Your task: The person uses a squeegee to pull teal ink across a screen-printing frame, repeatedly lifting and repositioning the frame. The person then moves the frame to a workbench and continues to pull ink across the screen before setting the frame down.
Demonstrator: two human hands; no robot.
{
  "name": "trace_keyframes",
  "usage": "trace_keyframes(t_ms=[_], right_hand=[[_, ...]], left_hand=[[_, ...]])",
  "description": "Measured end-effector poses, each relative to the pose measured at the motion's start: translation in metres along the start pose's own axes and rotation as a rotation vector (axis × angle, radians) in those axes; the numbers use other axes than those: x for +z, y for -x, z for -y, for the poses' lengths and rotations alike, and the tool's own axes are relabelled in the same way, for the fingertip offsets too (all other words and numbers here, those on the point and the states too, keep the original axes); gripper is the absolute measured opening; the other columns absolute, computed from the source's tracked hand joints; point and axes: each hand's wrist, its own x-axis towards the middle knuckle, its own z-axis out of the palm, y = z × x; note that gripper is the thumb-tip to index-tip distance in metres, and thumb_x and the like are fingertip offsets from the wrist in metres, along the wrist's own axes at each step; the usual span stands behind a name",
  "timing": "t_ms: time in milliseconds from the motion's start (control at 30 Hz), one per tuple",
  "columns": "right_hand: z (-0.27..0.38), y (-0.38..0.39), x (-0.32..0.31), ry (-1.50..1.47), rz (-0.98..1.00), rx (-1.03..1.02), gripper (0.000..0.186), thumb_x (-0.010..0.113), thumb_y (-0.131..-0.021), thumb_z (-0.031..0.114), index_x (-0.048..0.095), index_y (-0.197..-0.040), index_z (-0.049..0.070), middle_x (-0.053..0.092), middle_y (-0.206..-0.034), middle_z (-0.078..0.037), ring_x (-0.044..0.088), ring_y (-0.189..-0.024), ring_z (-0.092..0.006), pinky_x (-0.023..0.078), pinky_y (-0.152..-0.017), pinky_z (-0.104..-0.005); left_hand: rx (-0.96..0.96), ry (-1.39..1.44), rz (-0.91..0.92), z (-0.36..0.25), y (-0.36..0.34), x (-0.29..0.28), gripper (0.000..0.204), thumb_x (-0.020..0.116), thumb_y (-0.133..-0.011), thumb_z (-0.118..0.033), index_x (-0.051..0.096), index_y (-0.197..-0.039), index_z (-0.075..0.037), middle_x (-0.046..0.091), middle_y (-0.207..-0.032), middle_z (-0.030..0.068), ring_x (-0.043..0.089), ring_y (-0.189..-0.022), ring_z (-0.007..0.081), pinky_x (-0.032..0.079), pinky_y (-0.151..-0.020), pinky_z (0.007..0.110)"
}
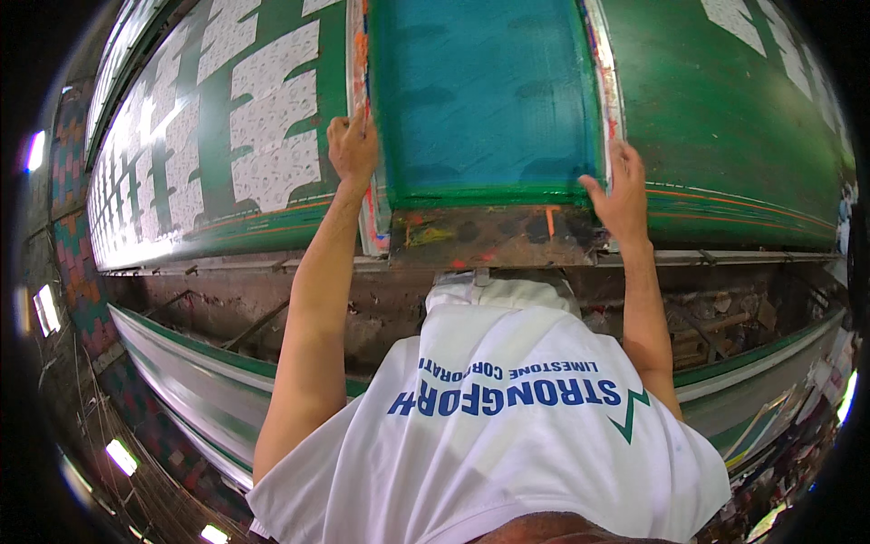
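Observation:
A screen-printing frame (611, 100) with paint-smeared side rails lies on the long green table. Its mesh (480, 109) is blue-teal with a green border, and faint darker shapes show through it. My left hand (353, 150) is closed round the left rail, index finger stretched along it. On the right rail my right hand (623, 192) has its fingers over the outer side and its thumb apart on the inner side, gripping it. A paint-stained board (489, 238) forms the frame's near end, close to my body.
The green tabletop (725, 145) reaches out both ways. White patterned fabric pieces (276, 122) lie flat in rows on the left, more at the far right. A metal rail (725, 258) edges the table. Behind me runs another long table (208, 372), across a narrow aisle.

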Motion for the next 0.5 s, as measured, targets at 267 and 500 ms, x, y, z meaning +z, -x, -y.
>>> trace_keyframes(t_ms=[267, 500], right_hand=[[0.116, 0.037, 0.014, -0.084, 0.638, -0.669, 0.051, 0.076, -0.085, 0.011, 0.064, -0.133, -0.002, 0.066, -0.135, -0.017, 0.064, -0.124, -0.0376, 0.053, -0.106, -0.0454], [0.152, 0.014, 0.018, 0.083, 0.531, -0.334, 0.045, 0.069, -0.080, 0.000, 0.070, -0.124, 0.004, 0.073, -0.115, -0.015, 0.071, -0.109, -0.0339, 0.058, -0.091, -0.0444]], left_hand=[[0.023, 0.025, -0.015, -0.001, 0.000, -0.001, 0.038, 0.072, -0.097, -0.032, 0.075, -0.133, -0.019, 0.060, -0.108, 0.0120, 0.061, -0.105, 0.0321, 0.056, -0.084, 0.046], [0.040, 0.126, -0.054, 0.008, -0.001, 0.003, 0.032, 0.070, -0.100, -0.032, 0.076, -0.129, -0.019, 0.060, -0.105, 0.0110, 0.061, -0.103, 0.0311, 0.056, -0.082, 0.046]])
